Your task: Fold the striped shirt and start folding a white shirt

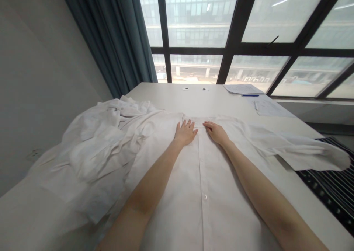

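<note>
A white button-front shirt [179, 192] lies face up on the table, its collar end pointing away from me. Down its middle runs the placket, with a button [205, 197] showing. My left hand [186, 132] rests flat just below the collar, fingers spread on the cloth. Beside it, on the other side of the placket, my right hand [217, 132] has its fingers close together and bent at the collar's edge, seemingly pinching the cloth; the fingertips are partly hidden. One sleeve [306, 147] stretches out to the right, past the table edge.
Crumpled white garments [96, 140] are heaped on the left. Papers [243, 89] and a blue pen [250, 95] lie at the back right of the white table [163, 96]. Black striped cloth [326, 195] is at the right edge. A curtain [110, 33] and windows stand behind.
</note>
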`<action>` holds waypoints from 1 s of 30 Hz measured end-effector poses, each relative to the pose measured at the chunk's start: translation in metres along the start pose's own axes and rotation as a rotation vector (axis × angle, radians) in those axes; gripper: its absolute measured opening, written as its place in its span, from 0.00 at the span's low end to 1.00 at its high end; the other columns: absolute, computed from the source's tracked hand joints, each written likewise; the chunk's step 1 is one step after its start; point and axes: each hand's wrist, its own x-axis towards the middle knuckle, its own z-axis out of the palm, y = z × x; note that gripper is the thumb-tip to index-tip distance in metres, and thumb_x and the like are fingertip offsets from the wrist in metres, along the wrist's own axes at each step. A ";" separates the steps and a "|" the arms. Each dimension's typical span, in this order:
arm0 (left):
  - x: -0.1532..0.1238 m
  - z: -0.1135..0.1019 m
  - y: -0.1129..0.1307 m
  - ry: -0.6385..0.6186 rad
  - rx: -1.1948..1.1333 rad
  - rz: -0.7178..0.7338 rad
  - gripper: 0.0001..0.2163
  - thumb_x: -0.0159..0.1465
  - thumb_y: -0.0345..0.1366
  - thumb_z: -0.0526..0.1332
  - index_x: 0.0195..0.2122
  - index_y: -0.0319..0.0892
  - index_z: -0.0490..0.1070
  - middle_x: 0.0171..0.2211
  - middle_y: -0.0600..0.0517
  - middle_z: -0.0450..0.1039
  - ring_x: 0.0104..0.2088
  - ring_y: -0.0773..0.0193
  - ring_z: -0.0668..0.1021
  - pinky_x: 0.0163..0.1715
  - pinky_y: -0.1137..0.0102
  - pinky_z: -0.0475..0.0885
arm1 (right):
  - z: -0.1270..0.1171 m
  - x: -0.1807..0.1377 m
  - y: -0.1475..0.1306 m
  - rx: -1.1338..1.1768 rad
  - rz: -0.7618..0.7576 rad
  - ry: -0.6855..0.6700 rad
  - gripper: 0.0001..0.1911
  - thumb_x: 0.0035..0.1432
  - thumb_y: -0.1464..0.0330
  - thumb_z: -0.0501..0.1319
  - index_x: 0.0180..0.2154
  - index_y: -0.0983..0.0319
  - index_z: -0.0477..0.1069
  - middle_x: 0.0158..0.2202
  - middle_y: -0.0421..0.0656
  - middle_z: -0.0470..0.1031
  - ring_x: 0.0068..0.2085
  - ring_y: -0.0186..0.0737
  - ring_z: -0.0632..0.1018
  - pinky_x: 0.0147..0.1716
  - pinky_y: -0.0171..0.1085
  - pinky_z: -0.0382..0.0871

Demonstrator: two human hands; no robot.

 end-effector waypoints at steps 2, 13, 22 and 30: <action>0.000 0.000 -0.001 0.000 0.017 -0.039 0.25 0.71 0.47 0.43 0.66 0.43 0.56 0.67 0.43 0.53 0.67 0.48 0.56 0.63 0.47 0.50 | -0.001 -0.001 0.000 -0.013 0.023 0.010 0.20 0.63 0.71 0.51 0.51 0.57 0.75 0.56 0.42 0.74 0.56 0.39 0.74 0.58 0.41 0.65; 0.001 0.002 -0.007 0.052 0.053 -0.196 0.27 0.70 0.46 0.44 0.65 0.35 0.57 0.65 0.37 0.56 0.66 0.47 0.58 0.64 0.49 0.49 | -0.005 -0.006 0.009 -0.095 0.207 0.103 0.19 0.62 0.73 0.51 0.46 0.57 0.78 0.49 0.44 0.79 0.49 0.45 0.78 0.50 0.43 0.71; -0.002 0.001 -0.009 0.082 0.039 -0.210 0.26 0.70 0.44 0.45 0.64 0.35 0.59 0.65 0.38 0.57 0.66 0.49 0.58 0.64 0.50 0.49 | -0.009 -0.008 0.009 -0.170 0.250 0.175 0.19 0.58 0.75 0.51 0.41 0.59 0.79 0.43 0.46 0.80 0.42 0.45 0.79 0.43 0.40 0.72; -0.002 -0.001 -0.008 0.113 -0.006 0.011 0.23 0.71 0.42 0.46 0.63 0.38 0.59 0.67 0.43 0.54 0.67 0.54 0.56 0.65 0.57 0.49 | -0.014 -0.005 -0.002 -0.173 0.116 0.091 0.20 0.62 0.74 0.49 0.50 0.60 0.74 0.56 0.45 0.73 0.55 0.43 0.73 0.56 0.43 0.64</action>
